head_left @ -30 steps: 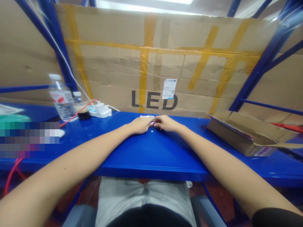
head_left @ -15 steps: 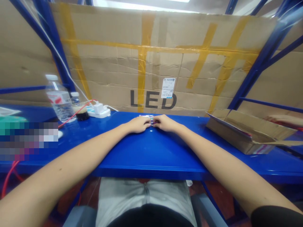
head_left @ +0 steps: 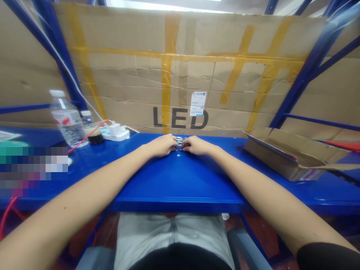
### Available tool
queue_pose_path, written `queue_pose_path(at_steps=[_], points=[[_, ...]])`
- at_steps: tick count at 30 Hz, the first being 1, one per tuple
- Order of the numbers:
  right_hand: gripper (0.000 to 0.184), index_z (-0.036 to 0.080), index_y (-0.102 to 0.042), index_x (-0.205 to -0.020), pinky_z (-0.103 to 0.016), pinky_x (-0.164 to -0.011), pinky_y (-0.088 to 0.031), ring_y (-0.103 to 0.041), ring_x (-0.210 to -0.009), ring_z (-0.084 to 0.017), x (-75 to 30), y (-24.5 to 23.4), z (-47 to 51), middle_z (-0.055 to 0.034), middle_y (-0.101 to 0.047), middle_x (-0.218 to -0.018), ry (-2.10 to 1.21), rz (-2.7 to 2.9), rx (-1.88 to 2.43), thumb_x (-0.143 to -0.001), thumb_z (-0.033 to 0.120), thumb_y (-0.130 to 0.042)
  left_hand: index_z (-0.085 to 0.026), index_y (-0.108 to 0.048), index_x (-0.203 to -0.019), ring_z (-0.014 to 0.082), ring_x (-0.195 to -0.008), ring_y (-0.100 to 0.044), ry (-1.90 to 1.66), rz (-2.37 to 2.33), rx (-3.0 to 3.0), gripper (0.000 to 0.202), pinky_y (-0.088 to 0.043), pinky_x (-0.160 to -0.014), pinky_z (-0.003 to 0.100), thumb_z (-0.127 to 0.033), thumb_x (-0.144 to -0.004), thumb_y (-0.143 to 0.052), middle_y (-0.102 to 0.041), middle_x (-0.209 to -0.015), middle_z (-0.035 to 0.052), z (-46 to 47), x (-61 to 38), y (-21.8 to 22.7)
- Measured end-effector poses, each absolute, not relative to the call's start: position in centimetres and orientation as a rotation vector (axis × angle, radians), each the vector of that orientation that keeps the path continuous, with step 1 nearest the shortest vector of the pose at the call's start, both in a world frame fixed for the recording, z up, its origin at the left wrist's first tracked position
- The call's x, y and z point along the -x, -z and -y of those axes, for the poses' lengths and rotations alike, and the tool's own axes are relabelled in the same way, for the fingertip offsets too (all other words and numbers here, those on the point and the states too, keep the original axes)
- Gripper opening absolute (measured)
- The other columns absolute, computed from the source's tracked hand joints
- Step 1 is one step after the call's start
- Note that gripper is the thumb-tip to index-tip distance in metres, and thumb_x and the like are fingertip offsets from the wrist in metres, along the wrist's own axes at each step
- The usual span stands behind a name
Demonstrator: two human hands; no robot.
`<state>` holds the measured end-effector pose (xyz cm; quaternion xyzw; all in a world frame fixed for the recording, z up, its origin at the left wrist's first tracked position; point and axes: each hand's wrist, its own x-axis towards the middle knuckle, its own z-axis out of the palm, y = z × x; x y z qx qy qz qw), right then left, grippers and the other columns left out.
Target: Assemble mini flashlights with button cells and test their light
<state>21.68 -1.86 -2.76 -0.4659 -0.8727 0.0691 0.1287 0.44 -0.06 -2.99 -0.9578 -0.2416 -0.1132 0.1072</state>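
Note:
Both my hands rest on the blue table point(head_left: 180, 180), side by side near its far edge. My left hand point(head_left: 162, 145) and my right hand point(head_left: 196, 145) have their fingers curled and pinched together around a small bundle of thin shiny coloured pieces point(head_left: 179, 141) between them. The bundle is too small to name; it looks like thin wires or small metal parts. It lies just in front of a cardboard wall marked "LED" point(head_left: 180, 118).
A clear water bottle point(head_left: 65, 119) and a small dark-filled bottle point(head_left: 92, 131) stand at the left beside a white power strip point(head_left: 115, 132) with a red cable. An open flat cardboard box point(head_left: 292, 155) lies at the right. Blue rack posts frame both sides.
My hands have stayed in place, fingers shifting slightly on the bundle. The view has drifted a little. A hand seen at the far right half a second ago is gone.

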Motion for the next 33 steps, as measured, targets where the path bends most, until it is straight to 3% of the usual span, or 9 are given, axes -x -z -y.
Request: queue_pose_path(at_steps=[16, 23, 28, 33], points=[[0.015, 0.017, -0.074, -0.094, -0.024, -0.068, -0.04, -0.062, -0.08, -0.017, -21.6, 2.5, 2.0, -0.006, -0.073, -0.089, -0.188, 2.551, 1.418, -0.084, 0.021, -0.065, -0.017, -0.072, -0.09, 0.024, -0.088, -0.061, 0.229, 0.796, 2.792, 0.024, -0.042, -0.073, 0.032, -0.01, -0.083, -0.05, -0.069, -0.09, 0.0113, 0.1, 0.3, 2.0], [0.018, 0.018, -0.074, -0.09, -0.026, -0.063, -0.038, -0.061, -0.077, -0.018, -21.7, 1.9, 2.6, -0.0077, -0.072, -0.088, -0.105, 2.515, 1.554, -0.087, 0.031, -0.062, -0.018, -0.065, -0.096, 0.0266, -0.082, -0.063, 0.241, 1.077, 2.705, 0.02, -0.039, -0.065, 0.033, -0.026, -0.087, -0.048, -0.069, -0.091, 0.0129, 0.5, 0.7, 1.3], [0.02, 0.018, -0.072, -0.088, -0.026, -0.063, -0.039, -0.061, -0.077, -0.019, -21.5, 1.4, 3.2, -0.0075, -0.071, -0.089, -0.114, 2.519, 1.618, -0.084, 0.037, -0.066, -0.021, -0.06, -0.11, 0.0226, -0.07, -0.061, 0.263, 1.358, 2.775, 0.029, -0.038, -0.059, 0.03, -0.03, -0.084, -0.052, -0.07, -0.088, 0.0091, 0.9, 0.9, 1.1], [0.013, 0.018, -0.071, -0.088, -0.026, -0.064, -0.04, -0.062, -0.079, -0.019, -21.6, 1.4, 3.0, -0.0071, -0.071, -0.089, -0.09, 2.552, 1.608, -0.081, 0.029, -0.069, -0.022, -0.064, -0.093, 0.0219, -0.072, -0.062, 0.171, 1.468, 2.817, 0.017, -0.04, -0.062, 0.029, -0.026, -0.079, -0.056, -0.07, -0.085, 0.0067, 1.1, 0.7, 1.1]])
